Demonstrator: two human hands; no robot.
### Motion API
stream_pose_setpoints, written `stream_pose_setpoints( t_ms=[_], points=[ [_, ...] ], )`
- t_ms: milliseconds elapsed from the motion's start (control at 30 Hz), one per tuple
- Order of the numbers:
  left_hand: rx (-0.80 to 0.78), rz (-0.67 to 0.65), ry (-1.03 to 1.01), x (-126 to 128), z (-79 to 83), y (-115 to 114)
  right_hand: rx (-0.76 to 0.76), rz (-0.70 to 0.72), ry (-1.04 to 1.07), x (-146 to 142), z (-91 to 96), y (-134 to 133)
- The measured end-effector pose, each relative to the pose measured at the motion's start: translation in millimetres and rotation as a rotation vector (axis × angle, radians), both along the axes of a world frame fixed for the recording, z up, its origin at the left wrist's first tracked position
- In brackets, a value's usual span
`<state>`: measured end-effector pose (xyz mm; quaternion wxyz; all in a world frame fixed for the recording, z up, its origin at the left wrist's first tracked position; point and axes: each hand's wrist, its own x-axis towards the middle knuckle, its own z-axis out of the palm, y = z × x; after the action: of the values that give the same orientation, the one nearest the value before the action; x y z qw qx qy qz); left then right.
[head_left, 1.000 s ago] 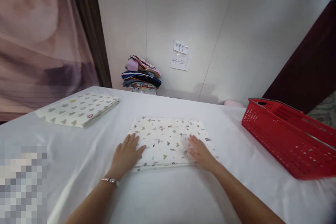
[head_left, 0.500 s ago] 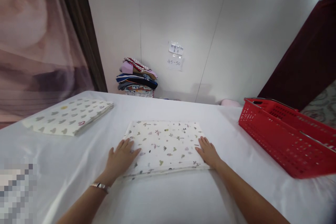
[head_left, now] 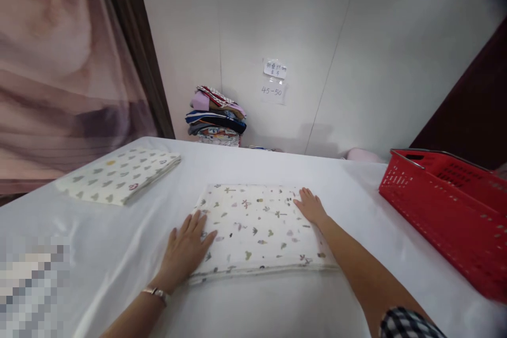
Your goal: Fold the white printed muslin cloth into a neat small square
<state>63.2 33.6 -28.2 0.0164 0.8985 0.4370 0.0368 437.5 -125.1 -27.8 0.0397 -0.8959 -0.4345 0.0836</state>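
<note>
A rectangular, neatly folded piece of thin white cloth [head_left: 253,232], printed with small palm trees, leaves and other little motifs, lies flat on a table covered in smooth white fabric [head_left: 344,185], squarely in front of the person. Take that cloth as the middle of the dial, with twelve toward the wall. Between eight and nine o'clock the left hand [head_left: 186,245] is open and flat, its fingers and thumb loosely spread over the cloth's edge; a slim silvery bracelet [head_left: 158,294] circles that wrist. At two o'clock the right hand [head_left: 311,206] is open as well, palm down, fingers laid on the far corner. Neither one grips anything. Down at five I can make out a black-and-white checked sleeve [head_left: 407,322] on the right arm.

Between nine and ten, well apart, sits a second folded cloth, cream with grey-green cloud-like shapes [head_left: 122,177]. At three stands a red plastic basket with pierced sides and a metal handle [head_left: 447,216], cut off by the edge of my view. Beyond the table, at eleven, rises a stack of folded multicoloured fabrics [head_left: 216,116]. At twelve a white paper marked "45-50" [head_left: 272,93] hangs on the pale grey wall [head_left: 285,5].
</note>
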Motion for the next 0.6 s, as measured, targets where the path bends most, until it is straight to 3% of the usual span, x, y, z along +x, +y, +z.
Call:
stream_pose_setpoints(
  t_ms=[167, 333, 433, 600],
  points=[
    [-0.093, 0.039, 0.041, 7.9, 14.2, -0.2, -0.008, -0.006, -0.04, 8.4, -19.0, -4.6],
    [0.015, -0.077, -0.061, 60.0, 35.2, 18.0, -0.001, 0.008, -0.105, 10.5, -27.0, -5.1],
    [0.03, -0.127, -0.064, 87.1, 30.9, 47.4, -0.006, 0.017, -0.132, 12.8, -30.9, -5.0],
    [-0.095, 0.034, -0.05, 89.8, 5.3, 82.2, -0.002, 0.019, -0.136, 15.4, -36.4, -4.5]
  ],
)
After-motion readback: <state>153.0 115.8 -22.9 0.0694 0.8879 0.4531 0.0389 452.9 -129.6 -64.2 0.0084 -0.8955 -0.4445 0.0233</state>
